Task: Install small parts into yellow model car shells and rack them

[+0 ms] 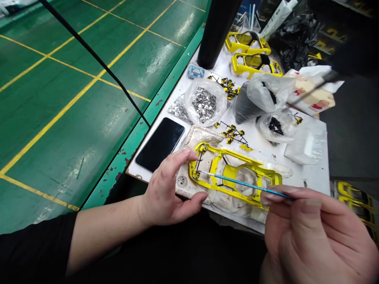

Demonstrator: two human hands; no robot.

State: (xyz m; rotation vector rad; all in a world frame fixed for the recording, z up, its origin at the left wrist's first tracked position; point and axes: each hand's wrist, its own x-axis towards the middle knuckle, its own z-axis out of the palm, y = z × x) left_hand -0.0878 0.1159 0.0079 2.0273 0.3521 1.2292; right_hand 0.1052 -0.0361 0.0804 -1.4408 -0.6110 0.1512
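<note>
- At the near edge of the bench (pixel 321 128), the right hand (pixel 314 232) pinches a brush (pixel 242 182) between thumb and fingers.
- Opposite, the left hand (pixel 167 187) is relaxed, thumb spread away, fingertips against the left end of a yellow frame (pixel 229 171).
- That frame lies on the bench just beyond both hands, its long axis running from one to the other. The left hand is nearer its left end, the right hand its right end. The brush runs nearly along that axis, tip at the left end; whether it touches, I can't tell.
- Past the left hand, a phone (pixel 160 144) lies flat.
- Behind the frame sits an open bag of silver bits (pixel 204 103).
- Farther back stand two more frames (pixel 251 71).
</note>
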